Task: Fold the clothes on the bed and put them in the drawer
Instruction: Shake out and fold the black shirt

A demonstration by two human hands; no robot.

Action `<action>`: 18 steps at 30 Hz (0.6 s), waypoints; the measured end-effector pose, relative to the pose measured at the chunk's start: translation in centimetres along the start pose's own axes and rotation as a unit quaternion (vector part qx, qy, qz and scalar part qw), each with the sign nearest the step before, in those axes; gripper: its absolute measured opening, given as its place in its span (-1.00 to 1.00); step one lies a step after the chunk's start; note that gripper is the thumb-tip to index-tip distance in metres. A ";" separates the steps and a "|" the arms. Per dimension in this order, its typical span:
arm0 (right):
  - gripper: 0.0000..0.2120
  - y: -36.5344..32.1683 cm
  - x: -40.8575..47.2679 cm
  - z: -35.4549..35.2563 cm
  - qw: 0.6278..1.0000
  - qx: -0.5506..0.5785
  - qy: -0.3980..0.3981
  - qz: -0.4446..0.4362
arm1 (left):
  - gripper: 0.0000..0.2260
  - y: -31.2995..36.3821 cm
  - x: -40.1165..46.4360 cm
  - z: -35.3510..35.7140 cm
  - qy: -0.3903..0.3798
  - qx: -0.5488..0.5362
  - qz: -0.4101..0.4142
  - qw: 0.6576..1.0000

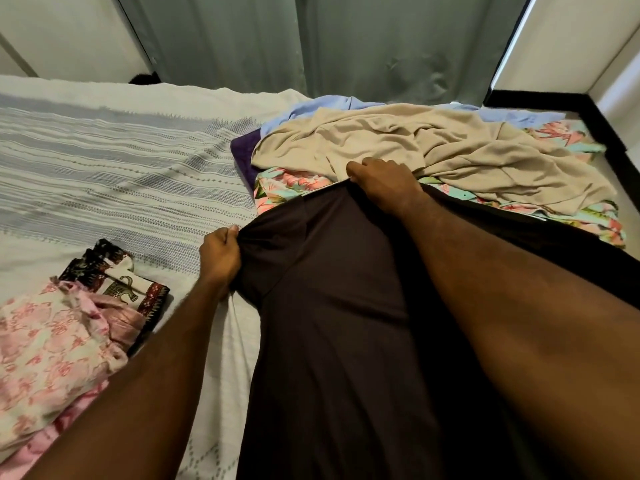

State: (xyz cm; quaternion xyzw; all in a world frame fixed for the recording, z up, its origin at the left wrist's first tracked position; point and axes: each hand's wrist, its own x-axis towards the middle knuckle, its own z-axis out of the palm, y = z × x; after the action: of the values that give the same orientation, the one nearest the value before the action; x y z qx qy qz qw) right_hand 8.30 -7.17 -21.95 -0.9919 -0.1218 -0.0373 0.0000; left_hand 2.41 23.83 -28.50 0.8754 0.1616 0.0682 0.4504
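Dark garment [332, 289] clamped in our left hand [220, 258] and right hand [384, 183], folded stack [69, 323] beside it, beige pile [433, 150] beyond unfolded.

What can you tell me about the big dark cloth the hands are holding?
The dark brown garment is plain, smooth and thin-looking, with no pattern. It stretches from the bottom of the view up toward the pile of unfolded clothes, lying over the white bedspread. The left hand grips its left top corner, bunching the fabric; the right hand grips its far edge. What kind of garment it is cannot be told.
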 end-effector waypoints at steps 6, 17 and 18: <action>-0.66 -1.1 -6.4 0.0 0.992 0.055 0.098 0.059 | -0.63 0.9 -0.7 -0.1 0.017 0.054 0.016 0.998; -0.75 4.5 -41.6 -1.1 0.887 0.200 0.149 0.388 | -0.51 0.6 -16.9 -3.6 0.064 0.038 0.122 0.990; -0.70 4.0 -43.4 -1.4 0.881 0.216 0.119 0.404 | -0.52 0.5 -19.9 -4.2 0.060 0.052 0.120 0.990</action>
State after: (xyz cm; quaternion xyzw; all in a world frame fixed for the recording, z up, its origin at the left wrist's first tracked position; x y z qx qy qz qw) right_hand -32.86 -21.57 -23.77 -0.9182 0.2856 -0.1249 0.2443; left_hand -17.28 19.95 -25.09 0.9050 0.0858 0.1660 0.3821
